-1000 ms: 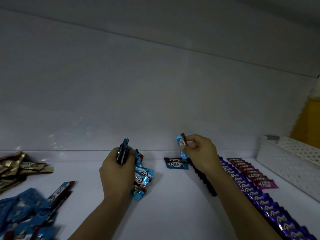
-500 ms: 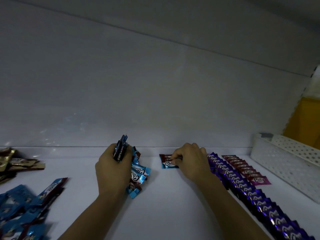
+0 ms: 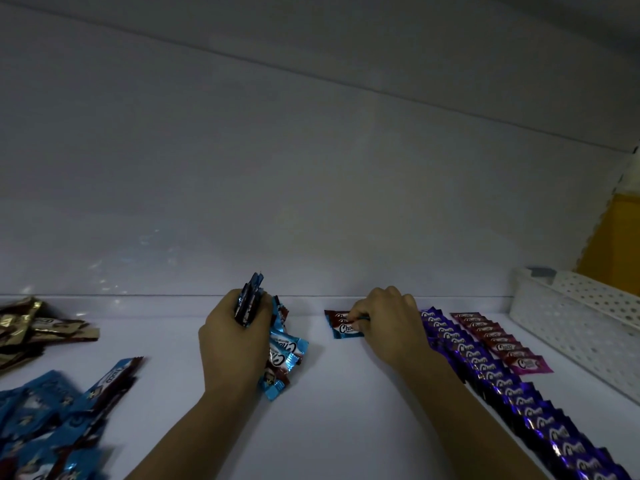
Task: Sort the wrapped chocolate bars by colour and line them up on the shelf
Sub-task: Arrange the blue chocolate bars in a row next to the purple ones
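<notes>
My left hand (image 3: 233,344) grips a bunch of blue-wrapped chocolate bars (image 3: 248,299) upright near the back of the white shelf (image 3: 346,410); more blue bars (image 3: 285,355) lie fanned out beside it. My right hand (image 3: 388,323) pinches a blue bar (image 3: 346,329) lying flat at the back, overlapping another blue bar under it. Right of that hand runs a long row of purple bars (image 3: 512,400), then a shorter row of pink bars (image 3: 498,344).
A loose heap of blue bars (image 3: 48,420) lies at front left, with a pile of gold bars (image 3: 31,327) behind it. A white perforated basket (image 3: 575,320) stands at the right, a yellow surface (image 3: 616,237) beyond it.
My right hand has come down from holding a blue bar in the air and laid it flat on the bar at the back. My left hand has stayed put with its bunch.
</notes>
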